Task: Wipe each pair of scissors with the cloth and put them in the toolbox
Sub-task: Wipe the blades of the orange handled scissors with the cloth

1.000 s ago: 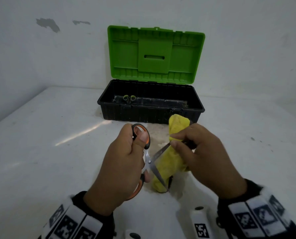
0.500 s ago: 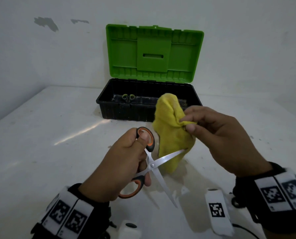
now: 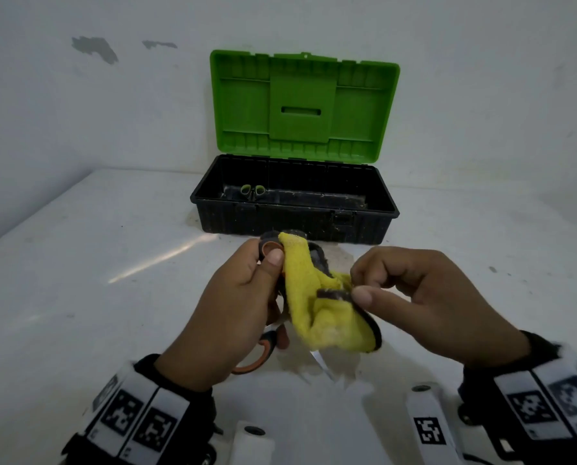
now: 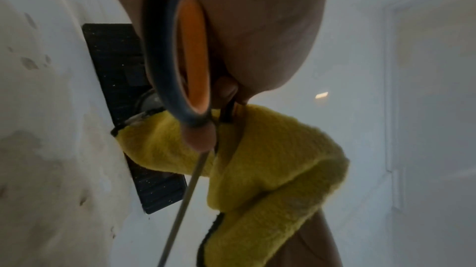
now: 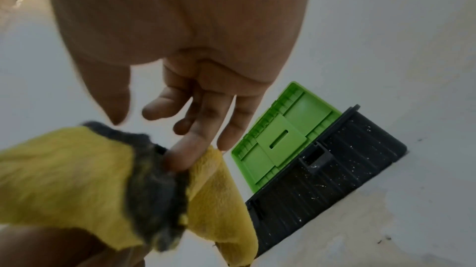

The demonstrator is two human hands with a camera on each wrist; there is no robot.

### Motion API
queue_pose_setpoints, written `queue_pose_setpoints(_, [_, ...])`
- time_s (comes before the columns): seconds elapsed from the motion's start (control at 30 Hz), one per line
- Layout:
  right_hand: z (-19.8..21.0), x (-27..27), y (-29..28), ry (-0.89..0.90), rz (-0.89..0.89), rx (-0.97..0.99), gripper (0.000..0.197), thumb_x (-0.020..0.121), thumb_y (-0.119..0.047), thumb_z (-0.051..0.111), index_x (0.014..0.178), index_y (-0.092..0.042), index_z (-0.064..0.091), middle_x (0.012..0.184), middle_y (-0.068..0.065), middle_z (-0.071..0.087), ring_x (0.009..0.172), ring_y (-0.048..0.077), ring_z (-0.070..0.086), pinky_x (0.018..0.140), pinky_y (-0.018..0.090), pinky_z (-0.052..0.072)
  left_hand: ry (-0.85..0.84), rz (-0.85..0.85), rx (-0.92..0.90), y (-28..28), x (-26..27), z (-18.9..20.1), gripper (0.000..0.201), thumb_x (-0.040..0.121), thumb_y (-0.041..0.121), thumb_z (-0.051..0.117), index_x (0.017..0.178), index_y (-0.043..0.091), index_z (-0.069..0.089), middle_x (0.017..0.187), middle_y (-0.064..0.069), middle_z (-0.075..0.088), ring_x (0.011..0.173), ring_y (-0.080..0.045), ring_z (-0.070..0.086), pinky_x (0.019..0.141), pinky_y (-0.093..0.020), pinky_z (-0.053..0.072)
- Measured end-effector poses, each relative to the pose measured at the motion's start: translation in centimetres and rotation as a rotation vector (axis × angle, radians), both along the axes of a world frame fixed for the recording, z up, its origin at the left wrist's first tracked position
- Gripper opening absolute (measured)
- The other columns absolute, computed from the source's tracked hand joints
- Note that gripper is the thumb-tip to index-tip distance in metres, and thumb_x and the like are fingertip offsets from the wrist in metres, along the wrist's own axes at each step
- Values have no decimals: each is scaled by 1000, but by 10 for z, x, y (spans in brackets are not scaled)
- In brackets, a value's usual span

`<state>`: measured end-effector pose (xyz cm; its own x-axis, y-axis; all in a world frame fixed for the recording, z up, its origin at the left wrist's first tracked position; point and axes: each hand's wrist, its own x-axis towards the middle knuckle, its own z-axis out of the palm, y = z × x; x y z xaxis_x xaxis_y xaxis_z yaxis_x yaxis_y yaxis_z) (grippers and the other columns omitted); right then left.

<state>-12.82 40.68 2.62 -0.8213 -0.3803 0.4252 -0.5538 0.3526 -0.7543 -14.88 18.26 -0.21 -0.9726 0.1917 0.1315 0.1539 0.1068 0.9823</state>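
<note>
Scissors (image 3: 263,350) in L hand (image 3: 226,313); R hand (image 3: 424,307) pinches cloth (image 3: 317,303) over blades.

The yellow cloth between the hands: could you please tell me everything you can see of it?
The yellow cloth looks like fluffy microfibre, yellow on one face and dark grey on the other, with a dark stitched edge. It hangs crumpled in the air in front of the open toolbox, draped over the orange-handled scissors that the left hand holds. The right hand pinches its edge between thumb and fingers. One blade tip pokes out beneath it.
</note>
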Motion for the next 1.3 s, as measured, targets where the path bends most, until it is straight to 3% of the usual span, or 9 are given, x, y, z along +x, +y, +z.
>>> queue_pose_setpoints(0.13, [-1,-1,-10,94,-126,106,15,85,-31,72,83,-19,62,77,-4,64,66,15,62,65,27,50,85,46,-84,3,1,3,25,100,44,41,105,33,64,90,5,73,86,-14,70,81,-46,58])
queue_pose_setpoints(0.2, [-3,-1,-13,201,-115,267,26,81,-39,73,98,-22,64,91,-11,62,80,11,59,73,22,47,142,57,-150,4,2,4,25,101,41,41,101,28,63,87,5,70,83,-10,67,78,-39,56])
queue_pose_setpoints(0.37, [-4,-1,-22,270,-85,521,40,83,-54,67,112,-27,66,113,-14,62,110,9,54,92,41,42,207,88,-235,2,1,4,27,98,44,40,100,27,61,85,7,67,79,-3,62,69,-27,51])
queue_pose_setpoints(0.53, [-5,-6,-28,264,-47,624,25,91,-48,58,103,-27,63,84,-14,56,78,7,47,77,33,42,316,71,-230,4,5,7,42,96,51,38,96,15,59,79,-7,64,71,-19,60,65,-42,47])
queue_pose_setpoints(0.67, [-4,-13,-26,248,4,713,23,91,-47,49,76,-31,47,72,-14,43,71,9,39,72,28,29,361,38,-284,5,6,6,38,99,50,38,89,18,56,70,-3,60,61,-17,56,56,-37,46])
queue_pose_setpoints(0.83, [1,-22,-16,223,89,662,26,92,-36,59,75,-37,40,69,-15,40,68,6,36,70,25,26,312,32,-240,4,1,6,35,92,47,39,92,19,58,61,13,57,52,-6,51,50,-18,41])
queue_pose_setpoints(0.97, [4,-25,-8,169,134,664,15,92,-34,62,80,-24,64,71,-9,54,71,9,49,69,25,36,266,6,-210,5,5,9,31,91,48,39,91,24,57,56,8,58,46,-9,55,49,-26,47])
queue_pose_setpoints(1.07, [8,-26,3,104,129,627,14,91,-32,64,78,-36,62,70,-16,52,73,3,49,67,22,39,152,-32,-126,3,8,13,34,92,44,41,93,13,55,53,-2,56,41,-26,60,45,-43,51])
queue_pose_setpoints(1.3, [15,-13,-7,-9,75,522,22,80,-37,68,101,-29,63,87,-16,66,79,1,61,67,14,47,208,-21,-209,7,8,9,41,90,51,38,93,13,53,53,4,55,40,-14,55,42,-28,47])
